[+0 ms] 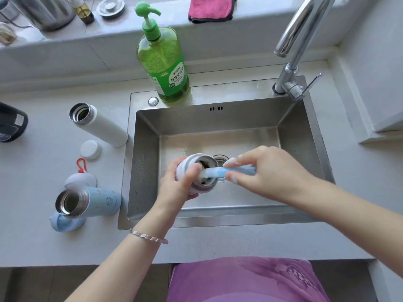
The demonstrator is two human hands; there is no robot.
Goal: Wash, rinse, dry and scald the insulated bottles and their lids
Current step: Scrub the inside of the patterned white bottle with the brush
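Over the steel sink [144, 149], my left hand [176, 186] grips a white insulated bottle [197, 166] with its open mouth facing me. My right hand [266, 171] pinches the pale blue handle of a bottle brush [229, 171], and the brush end sits in the bottle's mouth. On the counter to the left stand an open white bottle [100, 125] and an open light blue bottle [91, 201]. Near them lie a white lid [91, 149], a grey lid with a red loop [80, 179] and a blue lid [65, 223].
A green dish soap pump bottle [165, 62] stands on the sink's back rim. The chrome tap [294, 62] rises at the back right. A pink cloth [209, 8] hangs on the sill, beside metal pots and a small bottle. A dark object [11, 123] sits far left.
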